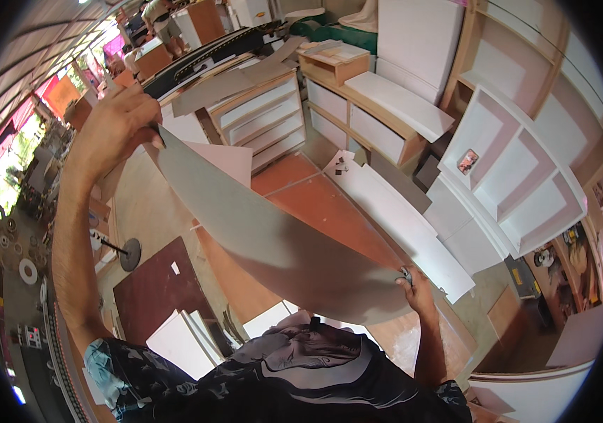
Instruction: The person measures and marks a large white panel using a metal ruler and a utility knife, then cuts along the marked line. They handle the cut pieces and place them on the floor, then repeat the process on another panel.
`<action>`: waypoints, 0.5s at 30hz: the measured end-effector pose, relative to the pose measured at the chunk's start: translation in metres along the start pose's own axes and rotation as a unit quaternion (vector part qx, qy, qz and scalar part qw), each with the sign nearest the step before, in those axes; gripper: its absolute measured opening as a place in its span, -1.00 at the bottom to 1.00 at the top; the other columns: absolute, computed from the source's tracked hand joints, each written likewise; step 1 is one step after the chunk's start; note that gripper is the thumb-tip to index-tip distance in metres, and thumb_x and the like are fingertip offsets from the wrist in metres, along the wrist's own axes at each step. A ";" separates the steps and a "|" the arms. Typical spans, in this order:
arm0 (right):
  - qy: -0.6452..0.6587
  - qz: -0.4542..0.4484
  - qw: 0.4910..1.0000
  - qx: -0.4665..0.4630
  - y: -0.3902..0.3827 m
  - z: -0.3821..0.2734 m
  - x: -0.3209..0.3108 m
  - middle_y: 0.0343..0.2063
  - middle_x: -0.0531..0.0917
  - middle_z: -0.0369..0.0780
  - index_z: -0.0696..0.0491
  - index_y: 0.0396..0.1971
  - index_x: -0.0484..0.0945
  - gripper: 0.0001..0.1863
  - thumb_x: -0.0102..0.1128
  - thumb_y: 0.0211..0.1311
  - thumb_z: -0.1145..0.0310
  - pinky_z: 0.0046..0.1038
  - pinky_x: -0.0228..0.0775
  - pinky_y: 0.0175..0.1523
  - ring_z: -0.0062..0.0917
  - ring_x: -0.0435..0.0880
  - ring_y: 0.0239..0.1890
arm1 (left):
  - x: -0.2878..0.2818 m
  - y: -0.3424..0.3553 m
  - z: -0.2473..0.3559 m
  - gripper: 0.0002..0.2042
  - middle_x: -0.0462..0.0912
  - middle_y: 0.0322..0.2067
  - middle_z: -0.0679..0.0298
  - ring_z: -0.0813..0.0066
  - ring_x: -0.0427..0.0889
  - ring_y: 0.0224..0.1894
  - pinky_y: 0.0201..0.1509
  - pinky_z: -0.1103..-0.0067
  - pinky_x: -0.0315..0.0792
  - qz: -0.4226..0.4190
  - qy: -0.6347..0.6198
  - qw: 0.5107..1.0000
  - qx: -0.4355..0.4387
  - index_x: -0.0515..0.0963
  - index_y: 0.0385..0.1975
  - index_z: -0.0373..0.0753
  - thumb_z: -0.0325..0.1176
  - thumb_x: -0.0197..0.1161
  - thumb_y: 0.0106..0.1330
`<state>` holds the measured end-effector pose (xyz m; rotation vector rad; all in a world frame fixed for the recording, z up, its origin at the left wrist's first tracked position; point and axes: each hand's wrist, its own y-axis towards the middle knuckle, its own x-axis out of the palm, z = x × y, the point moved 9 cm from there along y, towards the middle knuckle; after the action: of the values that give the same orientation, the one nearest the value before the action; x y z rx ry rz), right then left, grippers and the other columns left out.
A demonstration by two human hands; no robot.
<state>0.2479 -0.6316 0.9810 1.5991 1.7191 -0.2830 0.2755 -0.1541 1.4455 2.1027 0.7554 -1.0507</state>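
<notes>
A long, thin grey laminate sheet (259, 225) stretches diagonally before me, sagging in a curve toward my body. My left hand (122, 120) is raised high at the upper left, fingers and thumb pinching the sheet's far corner. At the lower right, my right hand (420, 287) grips the other end near its edge, thumb on top. Beneath the sheet, a brown-orange board surface (315, 201) shows in part; the sheet hides the rest of it. A long white panel (400, 218) lies to the right of that surface.
Drawer cabinets (263, 116) stand at the back, with a white shelf unit (520, 176) leaning at the right. A dark red board (164, 282) and stacked white panels (185, 342) are at the lower left. Other people (164, 25) are far off at the upper left.
</notes>
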 end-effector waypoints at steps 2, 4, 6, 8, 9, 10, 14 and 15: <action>0.046 -0.020 0.999 0.010 0.023 -0.017 0.011 -0.29 0.66 -0.04 0.13 -0.14 0.59 -0.65 0.46 0.25 0.21 -0.25 0.49 -0.11 -0.14 0.69 -0.23 | 0.010 -0.018 -0.027 -0.71 0.55 -0.34 0.25 0.17 0.55 -0.16 -0.05 0.29 0.43 0.006 -0.008 1.000 -0.020 0.55 -0.33 -0.20 -0.50 0.48 -0.07; 0.065 -0.067 0.995 0.034 0.046 -0.035 0.026 -0.33 0.65 -0.06 0.14 -0.19 0.61 -0.65 0.49 0.22 0.22 -0.26 0.48 -0.13 -0.18 0.67 -0.27 | 0.015 -0.034 -0.051 -0.72 0.56 -0.35 0.25 0.17 0.55 -0.16 -0.05 0.29 0.45 -0.015 0.015 0.998 -0.058 0.55 -0.34 -0.19 -0.44 0.51 -0.03; 0.061 -0.107 0.991 0.049 0.063 -0.043 0.047 -0.37 0.64 -0.08 0.15 -0.23 0.61 -0.65 0.51 0.19 0.22 -0.27 0.46 -0.17 -0.22 0.64 -0.32 | 0.019 -0.048 -0.070 -0.72 0.56 -0.35 0.25 0.16 0.55 -0.16 -0.06 0.28 0.45 -0.021 0.027 0.997 -0.071 0.54 -0.35 -0.19 -0.41 0.53 -0.02; 0.034 -0.138 0.988 0.055 0.077 -0.044 0.069 -0.41 0.61 -0.10 0.16 -0.25 0.61 -0.64 0.53 0.17 0.22 -0.28 0.44 -0.21 -0.26 0.59 -0.38 | 0.021 -0.058 -0.084 -0.72 0.56 -0.34 0.25 0.17 0.55 -0.16 -0.06 0.28 0.44 -0.011 0.030 0.998 -0.059 0.54 -0.35 -0.18 -0.42 0.52 -0.02; 0.021 -0.117 0.993 0.027 0.088 -0.047 0.073 -0.43 0.59 -0.11 0.16 -0.26 0.61 -0.65 0.53 0.17 0.22 -0.28 0.43 -0.24 -0.27 0.56 -0.40 | 0.025 -0.063 -0.094 -0.72 0.56 -0.34 0.25 0.17 0.55 -0.16 -0.07 0.28 0.44 -0.010 0.039 0.997 -0.067 0.53 -0.36 -0.19 -0.43 0.52 -0.02; 0.009 -0.094 0.996 0.000 0.099 -0.049 0.078 -0.45 0.58 -0.12 0.16 -0.26 0.60 -0.65 0.52 0.18 0.22 -0.28 0.41 -0.26 -0.29 0.54 -0.43 | 0.027 -0.069 -0.104 -0.72 0.56 -0.33 0.25 0.17 0.55 -0.16 -0.08 0.28 0.44 -0.008 0.049 0.996 -0.075 0.53 -0.36 -0.19 -0.44 0.52 -0.02; 0.000 -0.014 0.997 -0.078 0.164 -0.087 0.070 -0.49 0.58 -0.13 0.15 -0.29 0.60 -0.69 0.49 0.21 0.25 -0.31 0.41 -0.29 -0.28 0.53 -0.49 | 0.032 -0.095 -0.151 -0.71 0.55 -0.33 0.22 0.13 0.54 -0.18 -0.10 0.25 0.41 0.024 0.056 0.996 -0.070 0.51 -0.35 -0.23 -0.46 0.51 -0.03; -0.001 -0.014 0.998 -0.062 0.180 -0.092 0.063 -0.49 0.59 -0.12 0.15 -0.28 0.60 -0.71 0.48 0.22 0.25 -0.31 0.42 -0.29 -0.26 0.54 -0.49 | 0.038 -0.102 -0.169 -0.70 0.54 -0.34 0.20 0.11 0.53 -0.19 -0.10 0.23 0.41 0.033 0.050 0.993 -0.100 0.51 -0.34 -0.25 -0.45 0.51 -0.03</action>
<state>0.3848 -0.4918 1.0623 1.4849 1.7254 -0.1869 0.2973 0.0453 1.4609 2.0046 0.8002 -0.8038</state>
